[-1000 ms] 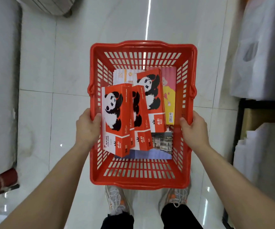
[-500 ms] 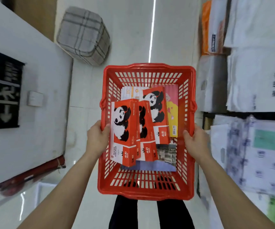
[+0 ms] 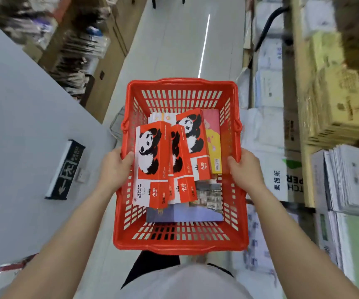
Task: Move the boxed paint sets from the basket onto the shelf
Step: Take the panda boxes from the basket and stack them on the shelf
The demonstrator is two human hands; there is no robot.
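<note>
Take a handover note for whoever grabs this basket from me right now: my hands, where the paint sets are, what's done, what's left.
Hands: left hand grips the red basket at its left rim; right hand grips the right rim.
Three panda paint sets lie in the basket, on other books.
Done: basket is in the aisle, shelving on the right.
Left: all sets go onto the shelf; none is out yet.
</note>
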